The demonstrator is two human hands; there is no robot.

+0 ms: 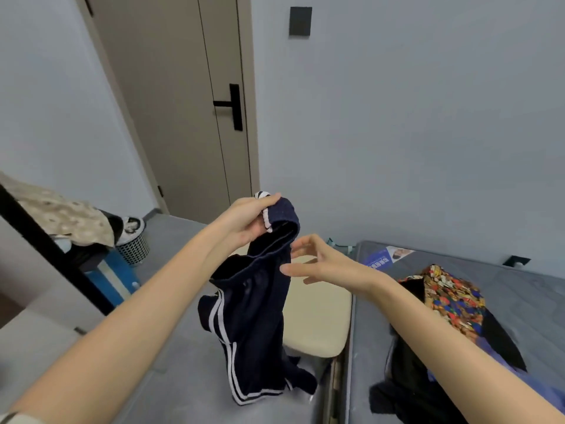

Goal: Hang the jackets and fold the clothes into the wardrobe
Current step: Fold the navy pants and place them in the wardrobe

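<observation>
Aloft, limp striped navy garment [256,316]

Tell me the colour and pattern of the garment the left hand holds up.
The garment is dark navy with paired white stripes along its edges; head view.

navy white-striped garment [253,316] | hanging limp, held up at top | patterned clothes [449,295] heaped on mattress

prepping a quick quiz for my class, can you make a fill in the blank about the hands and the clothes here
1. The left hand grips the garment, navy with ___ stripes.
2. The right hand, fingers spread, is ___, not shut.
3. The door has a ___ handle.
Missing words: white, open, black.
</observation>
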